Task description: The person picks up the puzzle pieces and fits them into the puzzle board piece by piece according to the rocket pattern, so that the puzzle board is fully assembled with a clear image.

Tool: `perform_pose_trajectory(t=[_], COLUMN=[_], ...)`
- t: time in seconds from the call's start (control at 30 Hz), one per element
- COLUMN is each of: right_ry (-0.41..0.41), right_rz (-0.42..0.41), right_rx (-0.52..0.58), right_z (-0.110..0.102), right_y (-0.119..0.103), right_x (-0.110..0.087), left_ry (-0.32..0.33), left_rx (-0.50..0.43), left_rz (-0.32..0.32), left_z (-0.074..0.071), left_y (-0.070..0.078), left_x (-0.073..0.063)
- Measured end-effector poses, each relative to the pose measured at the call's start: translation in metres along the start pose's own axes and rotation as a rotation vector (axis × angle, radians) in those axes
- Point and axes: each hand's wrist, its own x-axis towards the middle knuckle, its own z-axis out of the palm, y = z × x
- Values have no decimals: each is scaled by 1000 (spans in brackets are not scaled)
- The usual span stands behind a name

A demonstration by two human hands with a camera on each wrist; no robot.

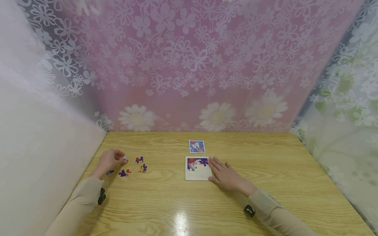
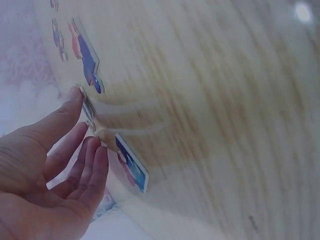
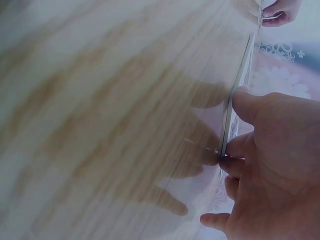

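Note:
At the left of the table, my left hand pinches a pale jigsaw piece between thumb and fingers. In the left wrist view this piece lies at the tabletop, with the thumb on one edge and fingertips by the other. My right hand rests with extended fingers on the right edge of a white puzzle board. Joined pieces cover the upper and left part of the board, forming a red-and-white character on purple. The board's lower right part shows bare white.
Loose jigsaw pieces lie around the left hand: a red-purple one, a purple-yellow one, a purple-orange one and a dark blue one. A small picture card lies behind the board. Flowered curtains enclose the table.

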Motion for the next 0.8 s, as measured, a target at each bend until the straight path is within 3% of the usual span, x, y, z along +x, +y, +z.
perform_pose_trajectory(t=[0.3,0.47,0.63,0.8], right_ry=[-4,1,5,6], right_rz=[4,0,0,-2], right_rx=[-4,-7,0,0], right_z=[-1,-1,0,-1], right_y=[0,-1,0,0], right_x=[0,-1,-1,-1], left_ry=[29,56,56,38], left_rx=[-50,-98,-185,-371], left_rz=[39,1,-51,-73], left_z=[0,-3,-7,-7], left_y=[-8,-9,-3,4], left_x=[8,10,9,12])
